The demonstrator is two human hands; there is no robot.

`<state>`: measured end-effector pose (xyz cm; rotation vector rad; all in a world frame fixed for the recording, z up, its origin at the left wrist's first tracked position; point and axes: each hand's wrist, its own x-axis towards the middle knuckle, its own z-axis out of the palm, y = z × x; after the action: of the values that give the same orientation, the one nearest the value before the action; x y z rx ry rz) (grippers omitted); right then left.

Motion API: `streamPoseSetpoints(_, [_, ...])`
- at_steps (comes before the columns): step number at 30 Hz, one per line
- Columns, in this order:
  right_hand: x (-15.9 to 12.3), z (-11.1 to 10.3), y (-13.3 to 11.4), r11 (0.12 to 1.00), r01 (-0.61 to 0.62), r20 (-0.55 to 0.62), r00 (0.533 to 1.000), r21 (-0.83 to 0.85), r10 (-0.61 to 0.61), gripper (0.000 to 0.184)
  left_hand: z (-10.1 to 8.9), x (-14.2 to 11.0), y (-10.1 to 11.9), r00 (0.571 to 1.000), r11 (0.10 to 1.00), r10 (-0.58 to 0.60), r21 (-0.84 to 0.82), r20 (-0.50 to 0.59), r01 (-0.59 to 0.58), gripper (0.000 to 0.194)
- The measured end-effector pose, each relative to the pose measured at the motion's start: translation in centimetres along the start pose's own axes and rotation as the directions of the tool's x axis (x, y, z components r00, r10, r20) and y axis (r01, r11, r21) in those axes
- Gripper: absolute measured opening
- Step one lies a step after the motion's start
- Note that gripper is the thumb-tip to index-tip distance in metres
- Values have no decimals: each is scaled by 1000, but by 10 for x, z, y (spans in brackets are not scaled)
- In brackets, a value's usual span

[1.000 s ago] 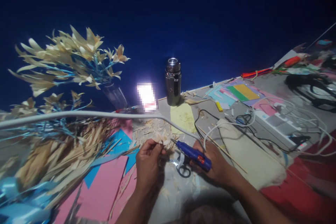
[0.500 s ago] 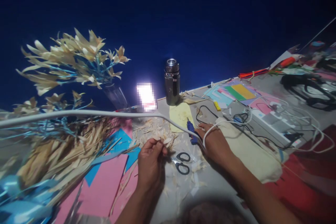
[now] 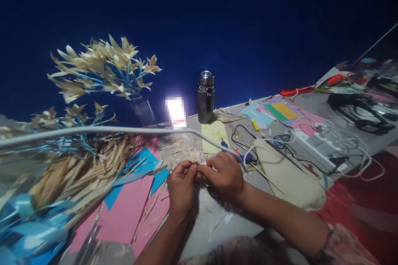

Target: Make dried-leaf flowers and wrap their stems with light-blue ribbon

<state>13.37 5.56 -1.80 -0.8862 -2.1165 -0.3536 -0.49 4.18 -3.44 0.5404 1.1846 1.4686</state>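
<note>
My left hand [image 3: 183, 188] is closed, thumb and fingers pinched together above the pale shavings [image 3: 180, 149]. Right against it, my right hand [image 3: 225, 176] is also closed, its fingertips meeting those of the left. What they pinch is too small and hidden to name. A blue glue gun [image 3: 245, 158] lies just beyond my right hand, partly behind a white cable [image 3: 149, 130]. Its nozzle end rests by a yellow sheet [image 3: 214, 134]. Dark scissor handles are mostly hidden under my right hand.
A dark metal flask [image 3: 205, 101] stands at the back beside a bright light [image 3: 176, 112]. Husk flowers [image 3: 102, 66] on blue stems are at left, over dried husks [image 3: 81, 172] and pink paper [image 3: 126, 211]. At right are a cloth bundle [image 3: 289, 174] and a power strip [image 3: 320, 151].
My right hand has let go of the glue gun and moved left to meet my left hand. The glue gun now lies on the table, and the scissors have become mostly covered.
</note>
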Motion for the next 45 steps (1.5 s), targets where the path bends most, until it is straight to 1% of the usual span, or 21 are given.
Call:
streamPoseSetpoints(4, [9, -6, 2, 999, 51, 36, 998, -9, -51, 25, 0, -1, 1, 1000, 1000, 25, 3, 3, -25, 24])
streamPoseSetpoints(8, [12, -4, 3, 1000, 16, -2, 1000, 16, -16, 23, -1, 0, -1, 1000, 999, -4, -37, 28, 5, 27])
streamPoseSetpoints(11, [11, -2, -1, 996, -76, 13, 997, 46, 76, 22, -3, 0, -3, 999, 998, 2, -66, 33, 0, 29])
streamPoseSetpoints(13, [11, -3, -4, 985, -142, 12, 990, 99, 141, 21, -4, 0, -2, 998, 994, -2, -111, 64, 10, 31])
streamPoseSetpoints(15, [10, -5, -3, 953, -224, -26, 972, 205, 234, 19, -5, 0, 1, 994, 983, -33, -174, 108, 52, 33])
streamPoseSetpoints(16, [10, -6, -2, 914, -287, -43, 949, 286, 312, 17, -5, 0, 2, 989, 976, -59, -200, 135, 85, 34])
streamPoseSetpoints(17, [9, -6, 1, 848, -359, -38, 914, 389, 405, 15, -5, 0, 4, 983, 967, -88, -222, 161, 123, 34])
streamPoseSetpoints(18, [9, -6, 4, 750, -428, -2, 868, 504, 497, 14, -4, 0, 5, 975, 957, -120, -240, 188, 164, 35])
streamPoseSetpoints(19, [8, -6, 6, 621, -486, 65, 816, 614, 575, 13, -4, 0, 6, 964, 946, -153, -250, 219, 207, 35])
streamPoseSetpoints(20, [7, -4, 8, 470, -529, 150, 761, 706, 631, 14, -4, -1, 6, 948, 933, -189, -253, 254, 254, 36])
streamPoseSetpoints(22, [4, 1, 10, 161, -560, 318, 658, 813, 683, 20, -4, -1, 5, 911, 904, -265, -248, 317, 349, 36])
streamPoseSetpoints(23, [3, 4, 10, 21, -560, 393, 607, 828, 690, 24, -3, -2, 5, 892, 889, -301, -239, 339, 391, 36])
streamPoseSetpoints(24, [2, 8, 8, -101, -557, 462, 560, 824, 688, 28, -3, -2, 4, 875, 876, -332, -229, 353, 425, 36])
streamPoseSetpoints(25, [1, 11, 6, -198, -554, 522, 520, 809, 676, 32, -3, -3, 3, 862, 866, -356, -220, 361, 450, 35])
streamPoseSetpoints(26, [1, 13, 3, -269, -551, 568, 493, 790, 659, 35, -3, -3, 3, 854, 859, -372, -214, 364, 466, 34])
streamPoseSetpoints(28, [0, 16, -2, -347, -545, 620, 468, 763, 629, 38, -2, -4, 2, 845, 853, -390, -203, 366, 481, 32])
streamPoseSetpoints(35, [-4, 20, -5, -464, -522, 690, 424, 716, 587, 38, -1, -5, 2, 840, 842, -405, -212, 361, 497, 29])
streamPoseSetpoints(38, [-7, 24, -4, -479, -522, 700, 408, 706, 586, 43, -2, -5, 1, 830, 831, -415, -216, 374, 513, 26])
streamPoseSetpoints(40, [-7, 25, -5, -460, -546, 702, 409, 700, 583, 42, -2, -5, 0, 819, 816, -425, -228, 386, 531, 27])
streamPoseSetpoints(42, [-8, 26, -5, -410, -568, 680, 422, 714, 600, 39, -2, -5, -1, 810, 799, -434, -247, 395, 548, 28])
streamPoseSetpoints(45, [-7, 25, -5, -263, -569, 568, 464, 779, 680, 32, -1, -6, 0, 803, 787, -441, -259, 400, 561, 28])
